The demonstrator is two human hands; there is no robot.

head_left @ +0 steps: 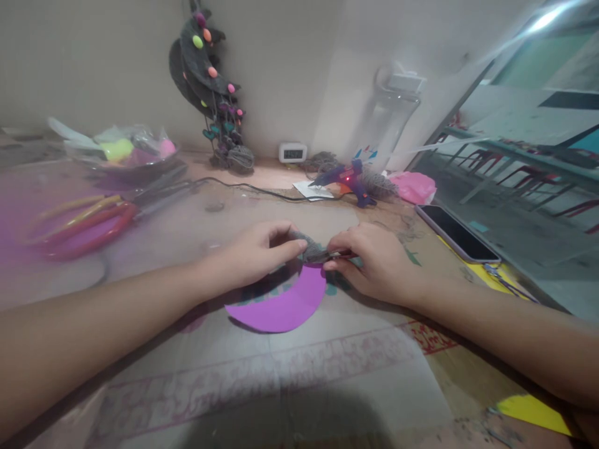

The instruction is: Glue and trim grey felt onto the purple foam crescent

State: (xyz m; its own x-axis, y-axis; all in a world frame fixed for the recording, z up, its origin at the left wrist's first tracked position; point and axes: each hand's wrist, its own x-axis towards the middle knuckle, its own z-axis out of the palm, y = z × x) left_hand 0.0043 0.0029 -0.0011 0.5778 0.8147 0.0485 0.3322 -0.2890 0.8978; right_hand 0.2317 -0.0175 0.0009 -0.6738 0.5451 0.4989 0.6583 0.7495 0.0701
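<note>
A purple crescent cutout (285, 308) rests on the sheeted tabletop, its tip pointing left. Grey yarn (314, 251) covers its upper end. My left hand (262, 249) is closed there, thumb and fingers pinching the yarn-covered end. From the other side, my right hand (374, 255) pinches at the grey yarn, fingers curled. A thin dark piece runs from the yarn into its palm, too unclear to name.
Behind the hands lies a glue gun (349, 179) with a red light and a cord. Scissors (88, 224) lie left, a phone (458, 234) right. Yarn-wrapped crescents with pompoms (203, 68) hang at the wall near a small clock (293, 153) and a clear bottle (390, 125).
</note>
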